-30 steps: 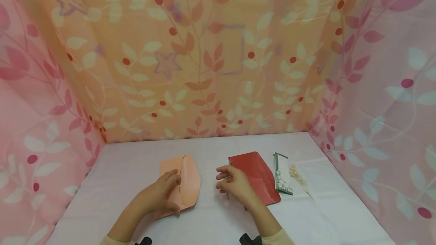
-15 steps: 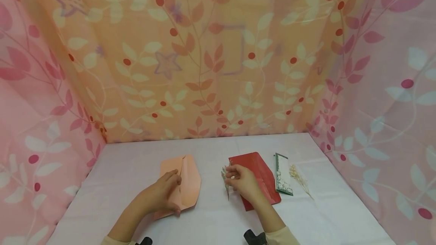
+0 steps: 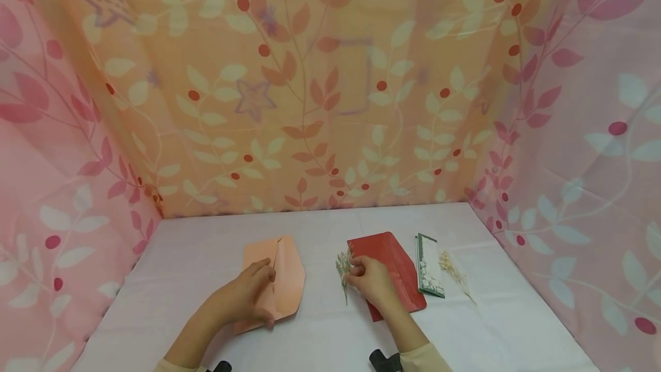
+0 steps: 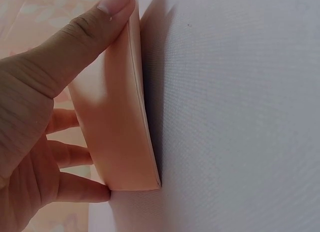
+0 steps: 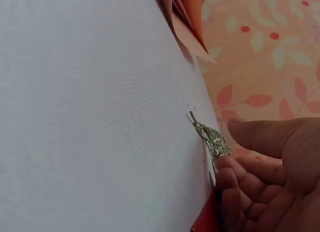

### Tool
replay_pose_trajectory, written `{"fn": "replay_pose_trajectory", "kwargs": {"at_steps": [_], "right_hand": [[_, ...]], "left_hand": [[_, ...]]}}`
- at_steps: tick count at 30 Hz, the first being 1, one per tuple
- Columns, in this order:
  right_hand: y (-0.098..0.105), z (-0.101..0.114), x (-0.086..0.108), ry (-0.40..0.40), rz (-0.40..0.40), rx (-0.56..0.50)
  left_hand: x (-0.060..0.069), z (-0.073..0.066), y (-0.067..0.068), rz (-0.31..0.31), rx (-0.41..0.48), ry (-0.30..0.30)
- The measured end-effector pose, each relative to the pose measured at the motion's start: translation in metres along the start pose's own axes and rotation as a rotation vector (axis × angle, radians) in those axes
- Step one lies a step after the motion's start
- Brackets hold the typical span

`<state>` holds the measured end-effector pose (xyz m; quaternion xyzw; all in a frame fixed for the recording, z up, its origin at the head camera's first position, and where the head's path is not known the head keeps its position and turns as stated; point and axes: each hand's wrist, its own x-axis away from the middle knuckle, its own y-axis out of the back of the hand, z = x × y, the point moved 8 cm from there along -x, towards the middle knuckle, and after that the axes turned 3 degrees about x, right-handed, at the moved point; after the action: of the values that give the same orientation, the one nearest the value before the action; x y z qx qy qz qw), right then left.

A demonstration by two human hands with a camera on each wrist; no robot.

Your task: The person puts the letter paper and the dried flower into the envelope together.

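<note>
On the left of the table lies a peach envelope (image 3: pixel 290 280) with its flap spread to the right. My left hand (image 3: pixel 240 297) holds it, fingers curled over its top and thumb at the near edge; the left wrist view shows the envelope (image 4: pixel 120 137) between thumb and fingers. A small green-and-white dried flower sprig (image 3: pixel 343 263) lies beside the left edge of a red envelope (image 3: pixel 389 251). My right hand (image 3: pixel 373 283) is over the red envelope, fingertips at the sprig. In the right wrist view, a gap separates thumb and forefinger beside the sprig (image 5: pixel 214 141).
Right of the red envelope sits a folded white card (image 3: pixel 430 266) with a green border. A yellowish dried sprig (image 3: pixel 453 271) lies beyond it. Leaf-patterned cloth (image 3: pixel 310 131) walls the white table (image 3: pixel 320 337) at the back and sides.
My right hand has moved right and slightly down, uncovering the green sprig and coming to its right side. The left hand stays on the peach envelope.
</note>
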<state>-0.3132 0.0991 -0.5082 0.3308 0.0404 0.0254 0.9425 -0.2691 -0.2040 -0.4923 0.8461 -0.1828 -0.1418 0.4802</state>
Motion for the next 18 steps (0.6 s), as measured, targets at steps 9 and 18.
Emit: {"fn": "replay_pose_trajectory", "kwargs": {"at_steps": [9,18], "right_hand": [[-0.0083,-0.0003,0.0022,-0.034,0.001,0.147],[-0.0104,0.0085,0.005,-0.001,0.013,0.242]], "left_hand": [[0.0007,0.0022,-0.0033,-0.005,-0.003,0.005],[0.0,0.0014,-0.0016,-0.008,-0.001,-0.005]]}}
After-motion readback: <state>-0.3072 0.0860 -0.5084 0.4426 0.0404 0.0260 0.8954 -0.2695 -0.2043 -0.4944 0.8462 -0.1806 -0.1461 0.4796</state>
